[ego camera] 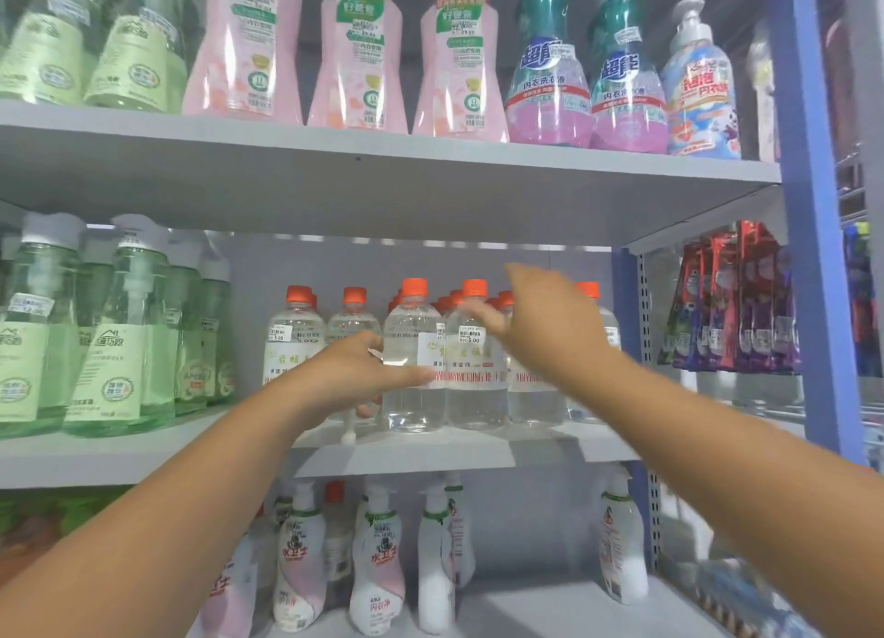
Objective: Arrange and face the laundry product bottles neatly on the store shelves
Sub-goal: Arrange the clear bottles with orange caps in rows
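- Far left, the green bottles (119,336) on the middle shelf (143,451) stand upright, labels outward; they look finished to me.
- The left hand (354,369) has its grip around a clear orange-capped bottle (354,345), thumb stretched across to the front clear bottle (412,355) beside it, whose label is turned partly sideways.
- The next clear bottle (473,355) faces out, price sticker showing, and touches its neighbour.
- The right hand (550,321) is blurred, its grip released, fingers spread over the caps and shoulders of the clear bottles; whether it touches them I cannot tell.
- Up top, the pink bottles (359,58) and teal-capped ones (547,63) sit in tidy rows.
- Below, the white pump bottles (378,561) lean unevenly with a gap before the lone one at right (619,546); that shelf looks like work left, so I'd judge the job roughly midway.
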The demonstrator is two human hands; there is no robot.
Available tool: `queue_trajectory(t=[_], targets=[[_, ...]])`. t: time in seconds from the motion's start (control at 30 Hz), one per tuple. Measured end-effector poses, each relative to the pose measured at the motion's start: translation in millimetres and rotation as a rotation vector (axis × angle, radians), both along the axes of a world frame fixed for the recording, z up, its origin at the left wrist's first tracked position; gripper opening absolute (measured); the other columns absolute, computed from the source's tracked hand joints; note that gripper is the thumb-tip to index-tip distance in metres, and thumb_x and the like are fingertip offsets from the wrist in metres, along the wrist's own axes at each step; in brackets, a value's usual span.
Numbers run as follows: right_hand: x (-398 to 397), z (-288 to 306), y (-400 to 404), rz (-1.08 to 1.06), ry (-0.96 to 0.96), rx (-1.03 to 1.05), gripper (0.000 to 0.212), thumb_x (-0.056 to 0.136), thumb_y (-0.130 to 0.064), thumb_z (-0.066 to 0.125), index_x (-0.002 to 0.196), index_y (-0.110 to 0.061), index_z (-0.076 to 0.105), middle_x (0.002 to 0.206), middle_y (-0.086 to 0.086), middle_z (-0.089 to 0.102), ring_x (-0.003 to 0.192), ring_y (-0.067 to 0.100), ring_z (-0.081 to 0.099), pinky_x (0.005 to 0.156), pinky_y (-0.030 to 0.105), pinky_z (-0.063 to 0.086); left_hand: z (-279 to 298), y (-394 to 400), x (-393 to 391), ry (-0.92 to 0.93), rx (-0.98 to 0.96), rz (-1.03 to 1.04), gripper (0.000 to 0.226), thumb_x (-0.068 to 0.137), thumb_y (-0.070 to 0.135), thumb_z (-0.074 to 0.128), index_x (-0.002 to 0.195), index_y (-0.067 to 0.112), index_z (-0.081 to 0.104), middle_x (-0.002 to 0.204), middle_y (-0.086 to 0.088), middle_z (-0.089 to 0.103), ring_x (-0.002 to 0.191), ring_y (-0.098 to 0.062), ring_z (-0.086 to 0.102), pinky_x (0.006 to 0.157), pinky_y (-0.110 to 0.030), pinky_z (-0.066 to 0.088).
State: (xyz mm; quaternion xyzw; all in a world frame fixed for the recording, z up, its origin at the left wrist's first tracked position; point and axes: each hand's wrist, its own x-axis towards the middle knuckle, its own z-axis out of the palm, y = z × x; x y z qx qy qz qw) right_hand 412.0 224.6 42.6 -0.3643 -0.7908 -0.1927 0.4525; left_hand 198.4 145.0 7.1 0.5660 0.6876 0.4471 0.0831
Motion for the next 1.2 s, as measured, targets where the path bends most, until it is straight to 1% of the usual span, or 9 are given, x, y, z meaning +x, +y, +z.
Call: queue_trajectory(t=[0.07, 0.2, 0.37, 0.47, 0.6, 0.8, 0.9, 1.07, 1.2], targets=[[6.9, 38.4, 8.9, 0.187, 0.079, 0.002, 0.059, 0.098, -0.063, 0.051, 0.137, -0.019, 0.061, 0.126, 0.003, 0.067, 0.119, 0.025, 0.060, 0.094, 0.037, 0.048, 5.2, -1.2, 9.2, 0.028, 0.047, 0.104, 0.092, 0.067, 0.064, 0.086, 0.140, 0.023, 0.047, 0.123, 0.006, 0.056, 0.096, -0.016, 0.069, 0.082, -0.037, 0.063], [5.7, 72.9, 26.3, 0.260, -0.213, -0.293, 0.053, 0.098, -0.057, 0.058, 0.139, -0.024, 0.062, 0.139, -0.003, 0.064, 0.124, 0.020, 0.060, 0.095, 0.030, 0.045, 6.3, 1.6, 16.3, 0.025, 0.081, 0.151, 0.089, 0.062, 0.063, 0.090, 0.131, 0.028, 0.047, 0.116, 0.011, 0.055, 0.095, -0.014, 0.066, 0.082, -0.039, 0.061], [-3.2, 63.9, 53.6, 0.327, -0.251, -0.398, 0.032, 0.094, -0.055, 0.065, 0.111, -0.029, 0.075, 0.082, -0.013, 0.071, 0.078, 0.005, 0.068, 0.066, 0.025, 0.045, 3.4, -1.7, 16.2, -0.042, 0.119, 0.089, 0.056, 0.072, 0.047, 0.091, 0.112, 0.031, 0.055, 0.102, 0.008, 0.065, 0.091, -0.012, 0.071, 0.088, -0.037, 0.061], [-5.7, 61.0, 59.5, 0.357, -0.233, -0.372, 0.028, 0.096, -0.051, 0.065, 0.111, -0.031, 0.075, 0.078, -0.012, 0.070, 0.075, 0.005, 0.066, 0.065, 0.025, 0.044, 2.7, -2.4, 8.2, -0.125, 0.106, -0.026, 0.051, 0.077, 0.036, 0.090, 0.120, 0.026, 0.065, 0.102, 0.005, 0.079, 0.091, -0.010, 0.077, 0.089, -0.036, 0.062], [-4.1, 64.2, 58.9, 0.357, -0.263, -0.397, 0.015, 0.098, -0.048, 0.064, 0.101, -0.036, 0.072, 0.074, -0.013, 0.068, 0.071, 0.004, 0.065, 0.063, 0.025, 0.042, 0.4, -5.3, 0.3, -0.167, 0.070, -0.087, 0.047, 0.087, 0.031, 0.082, 0.130, 0.025, 0.062, 0.108, 0.008, 0.079, 0.099, -0.012, 0.076, 0.094, -0.037, 0.061], [-5.8, 65.2, 56.3, 0.320, -0.283, -0.381, 0.025, 0.099, -0.049, 0.062, 0.112, -0.031, 0.074, 0.078, -0.007, 0.071, 0.073, 0.010, 0.066, 0.068, 0.030, 0.046, -1.6, 0.0, 9.1, -0.072, 0.108, 0.057, 0.059, 0.073, 0.056, 0.086, 0.122, 0.031, 0.065, 0.109, 0.006, 0.074, 0.094, -0.016, 0.074, 0.083, -0.033, 0.063], [-5.1, 62.7, 56.2, 0.335, -0.267, -0.373, 0.028, 0.099, -0.049, 0.062, 0.115, -0.029, 0.074, 0.080, -0.006, 0.071, 0.075, 0.011, 0.066, 0.068, 0.030, 0.046, -1.5, 3.6, 9.3, -0.066, 0.115, 0.082, 0.056, 0.072, 0.050, 0.089, 0.117, 0.028, 0.066, 0.107, 0.005, 0.076, 0.095, -0.014, 0.075, 0.086, -0.036, 0.062], [-4.5, 58.0, 54.0, 0.332, -0.259, -0.367, 0.027, 0.098, -0.050, 0.061, 0.103, -0.027, 0.075, 0.081, -0.004, 0.071, 0.081, 0.015, 0.067, 0.078, 0.034, 0.052, -1.9, -5.0, 2.7, -0.187, 0.053, -0.096, 0.044, 0.087, 0.029, 0.081, 0.126, 0.019, 0.064, 0.106, 0.005, 0.080, 0.097, -0.014, 0.077, 0.099, -0.040, 0.058], [10.2, 57.9, 49.8, 0.405, -0.165, -0.347, 0.049, 0.093, -0.058, 0.064, 0.135, -0.032, 0.064, 0.113, -0.014, 0.070, 0.099, 0.012, 0.070, 0.087, 0.029, 0.051, -9.6, -4.4, 2.4, -0.172, 0.096, -0.058, 0.064, 0.070, 0.048, 0.085, 0.126, 0.025, 0.064, 0.112, 0.007, 0.078, 0.095, -0.010, 0.077, 0.091, -0.036, 0.061]])
